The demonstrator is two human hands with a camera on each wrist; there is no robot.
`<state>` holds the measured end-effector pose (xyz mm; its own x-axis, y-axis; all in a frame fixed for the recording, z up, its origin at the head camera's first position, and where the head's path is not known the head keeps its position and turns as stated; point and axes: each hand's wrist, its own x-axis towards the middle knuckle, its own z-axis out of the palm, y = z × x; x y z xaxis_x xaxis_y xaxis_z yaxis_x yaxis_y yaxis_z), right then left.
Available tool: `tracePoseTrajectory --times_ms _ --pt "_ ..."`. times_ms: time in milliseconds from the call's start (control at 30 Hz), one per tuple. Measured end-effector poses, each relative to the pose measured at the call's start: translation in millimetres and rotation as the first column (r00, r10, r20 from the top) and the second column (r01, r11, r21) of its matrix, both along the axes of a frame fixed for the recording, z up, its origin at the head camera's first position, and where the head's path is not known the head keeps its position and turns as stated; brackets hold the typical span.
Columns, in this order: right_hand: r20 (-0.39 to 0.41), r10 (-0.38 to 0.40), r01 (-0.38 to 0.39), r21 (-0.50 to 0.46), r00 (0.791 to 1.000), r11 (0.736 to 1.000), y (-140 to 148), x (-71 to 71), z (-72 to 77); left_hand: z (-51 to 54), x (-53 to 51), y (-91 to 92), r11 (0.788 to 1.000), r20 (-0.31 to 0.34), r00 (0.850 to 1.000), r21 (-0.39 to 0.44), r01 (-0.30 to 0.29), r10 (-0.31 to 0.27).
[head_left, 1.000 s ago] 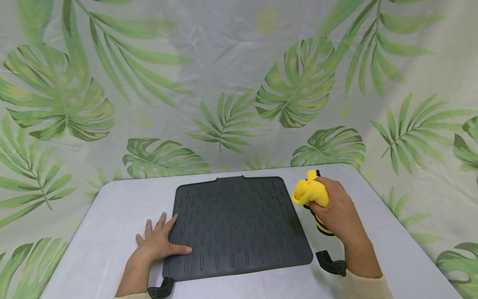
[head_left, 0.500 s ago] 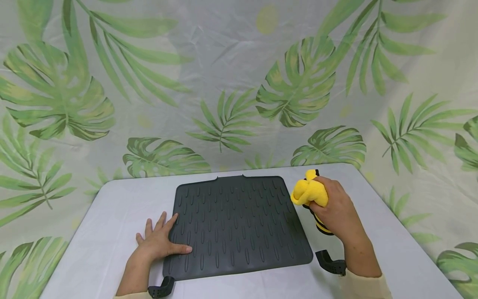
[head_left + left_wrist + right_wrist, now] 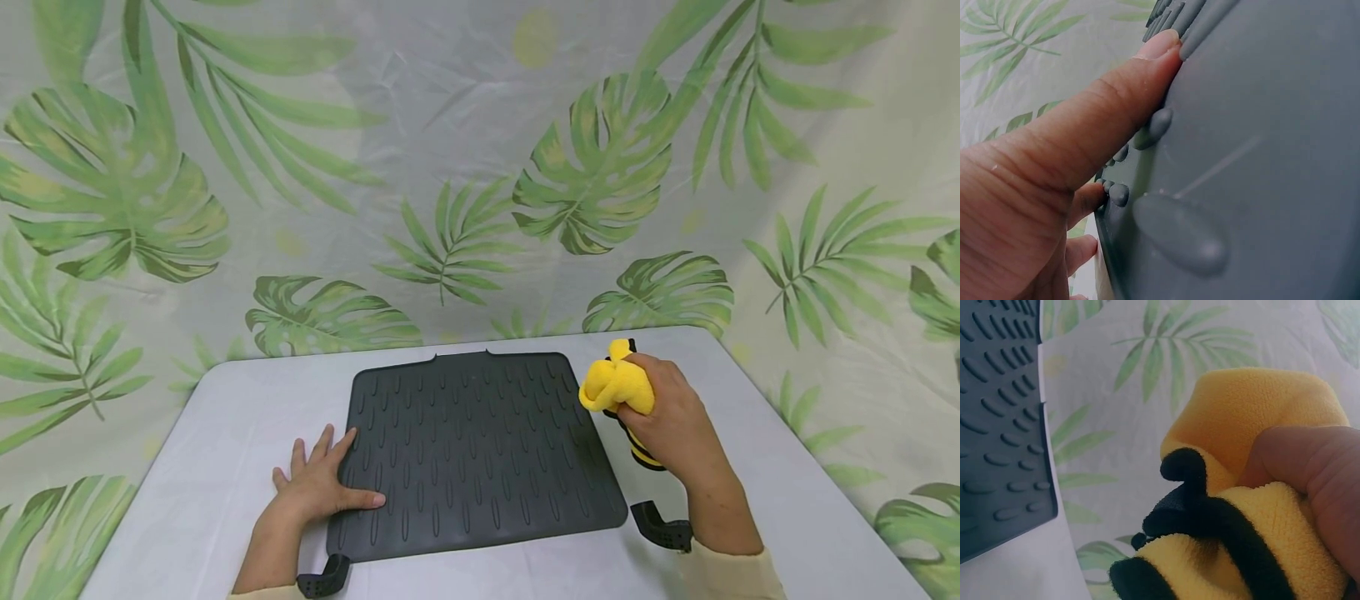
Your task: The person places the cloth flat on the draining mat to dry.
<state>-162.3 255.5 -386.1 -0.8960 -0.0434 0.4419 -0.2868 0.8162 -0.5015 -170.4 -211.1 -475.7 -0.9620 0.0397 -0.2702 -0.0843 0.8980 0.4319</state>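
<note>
My left hand rests with spread fingers over the left edge of a dark grey ribbed rubber mat. Its thumb lies on the mat's raised ridges, as the left wrist view also shows. To the right of the mat, my right hand grips a bunched yellow cloth with black edging. In the right wrist view the thumb presses into the cloth's fuzzy folds, and the other fingers are hidden. Between the cloth and the mat's right edge there is little distance; whether they touch I cannot tell.
The mat lies on a white table with rounded far corners. Behind it hangs a pale curtain printed with green leaves. A black wrist mount sits at the right wrist, another black mount at the left.
My right hand has shifted slightly left with the cloth, nearer the mat. The left hand and the mat stay where they were.
</note>
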Motion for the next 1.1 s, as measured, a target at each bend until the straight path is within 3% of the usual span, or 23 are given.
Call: tracePoseTrajectory --times_ms 1100 --pt "-0.019 0.03 -0.03 0.019 0.999 0.999 -8.8 3.0 1.6 2.2 1.7 1.1 1.0 -0.011 1.0 -0.001 0.004 -0.004"
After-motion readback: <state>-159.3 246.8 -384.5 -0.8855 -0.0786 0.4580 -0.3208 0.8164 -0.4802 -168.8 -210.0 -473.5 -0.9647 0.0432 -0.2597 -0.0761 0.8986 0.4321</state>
